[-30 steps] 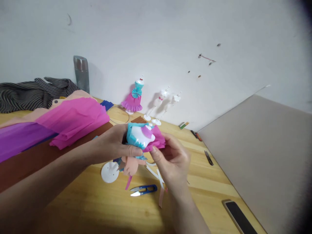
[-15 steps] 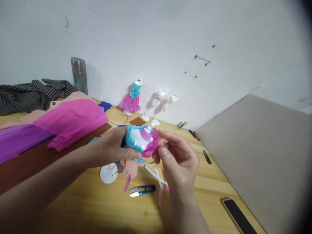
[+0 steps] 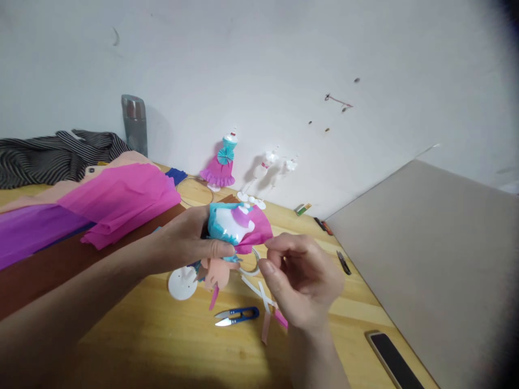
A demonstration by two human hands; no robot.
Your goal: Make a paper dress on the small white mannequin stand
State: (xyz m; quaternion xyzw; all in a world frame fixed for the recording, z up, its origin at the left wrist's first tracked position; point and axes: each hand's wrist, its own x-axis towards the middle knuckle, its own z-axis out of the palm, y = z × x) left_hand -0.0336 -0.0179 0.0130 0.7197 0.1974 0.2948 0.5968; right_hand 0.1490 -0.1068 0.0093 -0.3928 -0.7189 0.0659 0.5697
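My left hand [image 3: 198,237] is closed around a small white mannequin torso [image 3: 229,224] wrapped in turquoise paper. A purple piece [image 3: 242,217] lies across its neck area. From the torso a magenta crepe paper piece [image 3: 257,229] spreads out to the right. Beside that paper's edge is my right hand [image 3: 302,275], thumb and index finger apart and the other fingers curled; whether the index tip touches the paper I cannot tell. Blue thread snips [image 3: 247,312] lie on the table below. A white round base [image 3: 182,283] and peach paper scraps [image 3: 217,273] show under my left hand.
Pink crepe paper [image 3: 130,200] and purple paper [image 3: 44,232] are piled left. A dressed mannequin [image 3: 221,162] and two white ones stand by the wall. A tape roll [image 3: 254,265], paper strips [image 3: 261,294], a cutter [image 3: 344,263] and a phone [image 3: 395,359] lie on the table.
My right hand has drawn back slightly to the right and its pinch has opened. The magenta paper, bunched before, is now spread flatter. My left hand keeps its hold on the mannequin.
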